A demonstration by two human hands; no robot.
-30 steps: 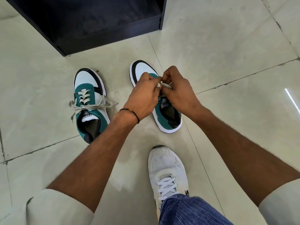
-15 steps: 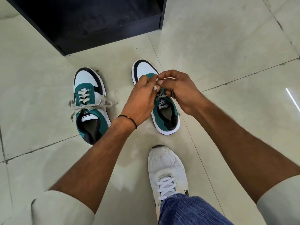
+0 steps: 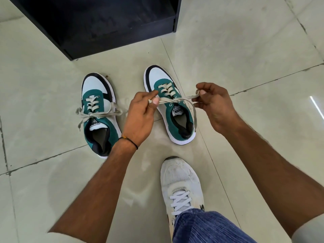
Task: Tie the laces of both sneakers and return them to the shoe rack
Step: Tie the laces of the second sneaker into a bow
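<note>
Two teal, white and black sneakers stand side by side on the tiled floor, toes pointing away from me. The left sneaker has its beige laces tied in a bow. Over the right sneaker, my left hand pinches one part of its lace and my right hand pinches another, and the lace is stretched taut sideways between them. A loose lace end hangs down along the shoe's right side. The black shoe rack stands just beyond the sneakers.
My own foot in a white sneaker with a blue trouser leg is planted on the floor just below the right sneaker. Pale floor tiles with dark grout lines spread all around.
My hands were bunched together over the right sneaker's laces. They have now moved apart, left hand leftward and right hand rightward, drawing the lace tight across the shoe.
</note>
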